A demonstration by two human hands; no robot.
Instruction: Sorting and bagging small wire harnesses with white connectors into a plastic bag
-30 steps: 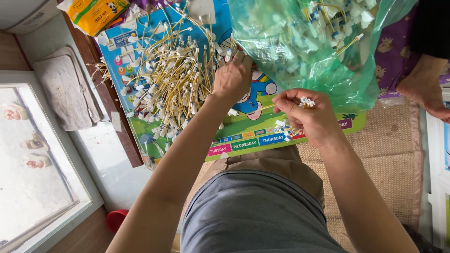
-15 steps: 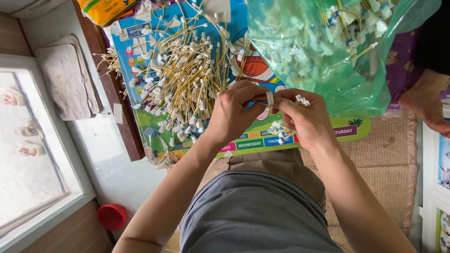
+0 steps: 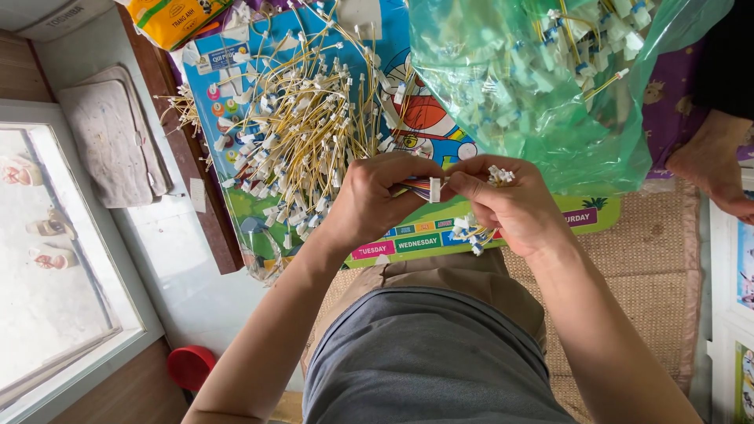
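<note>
left hand, right hand pinched, fingertips meeting.

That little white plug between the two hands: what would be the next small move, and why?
Probably drop it onto the pile of yellow wires: the left hand and right hand pinch the white connector together, and the right still palms more connectors.

Yellow wires with white plugs, translucent green bag, blue cartoon-print mat, red lid
</note>
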